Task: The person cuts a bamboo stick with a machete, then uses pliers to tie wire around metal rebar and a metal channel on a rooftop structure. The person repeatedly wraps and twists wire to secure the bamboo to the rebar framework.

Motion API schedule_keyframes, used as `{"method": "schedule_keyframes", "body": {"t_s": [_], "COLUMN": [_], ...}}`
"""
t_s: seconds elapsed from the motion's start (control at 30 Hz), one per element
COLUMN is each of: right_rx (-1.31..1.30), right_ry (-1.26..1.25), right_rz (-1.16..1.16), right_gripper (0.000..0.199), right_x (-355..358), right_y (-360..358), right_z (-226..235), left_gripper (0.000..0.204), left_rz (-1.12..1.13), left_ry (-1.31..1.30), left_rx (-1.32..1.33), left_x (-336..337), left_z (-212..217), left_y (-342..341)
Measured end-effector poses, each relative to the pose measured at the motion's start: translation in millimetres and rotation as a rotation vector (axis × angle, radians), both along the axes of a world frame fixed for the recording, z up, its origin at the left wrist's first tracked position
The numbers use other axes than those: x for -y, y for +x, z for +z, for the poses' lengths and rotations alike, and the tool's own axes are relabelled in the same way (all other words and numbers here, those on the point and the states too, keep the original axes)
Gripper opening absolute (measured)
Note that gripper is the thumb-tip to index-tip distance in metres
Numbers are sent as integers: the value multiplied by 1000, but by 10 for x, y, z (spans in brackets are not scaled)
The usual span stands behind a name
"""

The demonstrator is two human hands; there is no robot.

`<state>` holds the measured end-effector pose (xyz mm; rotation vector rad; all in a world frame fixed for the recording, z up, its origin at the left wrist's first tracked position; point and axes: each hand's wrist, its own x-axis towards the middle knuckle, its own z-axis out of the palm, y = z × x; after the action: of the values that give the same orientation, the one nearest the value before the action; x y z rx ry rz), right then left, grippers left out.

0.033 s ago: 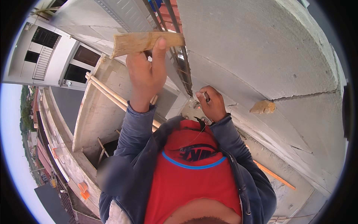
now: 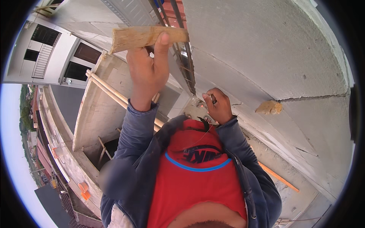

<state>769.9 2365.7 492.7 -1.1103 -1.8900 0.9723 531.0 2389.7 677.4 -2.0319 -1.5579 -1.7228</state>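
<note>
My left hand (image 2: 149,68) is raised, thumb and fingers closed on a short, rough piece of wood (image 2: 140,38). This piece lies sideways, and its right end meets the upright steel bars (image 2: 185,49) beside the grey block wall (image 2: 258,49). Lower and to the right, my right hand (image 2: 218,108) is closed near the foot of the bars. A small dark bit shows between its fingers, too little to name. A thin wire or string (image 2: 205,135) hangs below that hand, in front of my red shirt; whether the hand holds it is unclear.
A wood chunk (image 2: 269,107) sticks out of the wall joint at right. Light poles (image 2: 108,89) lean over a low concrete wall (image 2: 89,114) at left. An orange pole (image 2: 279,176) lies on the floor to the right. Ribbed grey metal (image 2: 127,15) stands behind the wood.
The piece of wood and my left hand have shifted slightly up in the picture. My right hand has turned a little, and less of the dark bit shows.
</note>
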Motion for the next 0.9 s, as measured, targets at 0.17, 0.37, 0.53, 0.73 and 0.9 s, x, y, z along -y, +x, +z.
{"method": "schedule_keyframes", "body": {"t_s": [0.17, 0.37, 0.53, 0.73, 0.9], "right_rx": [146, 617, 952, 1207, 1015], "right_ry": [-8, -208, -501, -560, -686], "right_rz": [-47, -103, -23, -174, -291], "right_gripper": [28, 47, 49, 45, 30], "right_x": [306, 556, 978, 1439, 1655], "right_y": [623, 1593, 2395, 3064, 2678], "right_z": [-639, -1786, -2318, -2711, -2532], "left_gripper": [38, 25, 28, 45, 49], "left_rz": [47, -76, -26, -110, -206], "left_ry": [-5, 113, 292, 399, 419], "left_rx": [-87, -192, -175, 8, 27], "left_x": [-5, -52, -178, -286, -380], "left_z": [35, 51, -114, -115, -146], "left_y": [20, -42, -98, -86, -91]}}
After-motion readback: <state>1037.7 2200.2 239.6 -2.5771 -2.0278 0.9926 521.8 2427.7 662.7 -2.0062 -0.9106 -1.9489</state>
